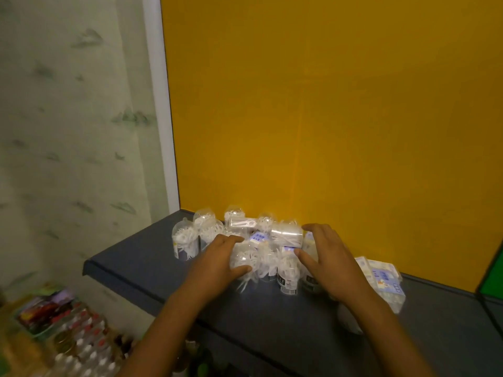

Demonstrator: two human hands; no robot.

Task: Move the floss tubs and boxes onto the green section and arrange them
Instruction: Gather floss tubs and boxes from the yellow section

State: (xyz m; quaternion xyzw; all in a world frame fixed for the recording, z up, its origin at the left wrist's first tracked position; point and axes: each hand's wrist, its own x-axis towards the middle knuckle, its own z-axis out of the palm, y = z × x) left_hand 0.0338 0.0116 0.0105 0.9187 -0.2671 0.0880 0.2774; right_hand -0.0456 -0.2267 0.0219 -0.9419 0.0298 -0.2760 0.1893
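Both hands flank the tubs (261,257) on the shelf (130,257). The left hand (217,257) and right hand (329,259) press them with spread fingers (nothing pinched). Boxes (381,278) lie just right of the tubs.

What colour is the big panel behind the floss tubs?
Mustard yellow; the panel rises behind the tubs, seen in the head view, the only one.

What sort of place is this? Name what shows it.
Probably a small shop or stockroom. Many identical clear floss tubs and boxes crowd a grey shelf with coloured backing, and below stand rows of capped bottles beside packaged goods.
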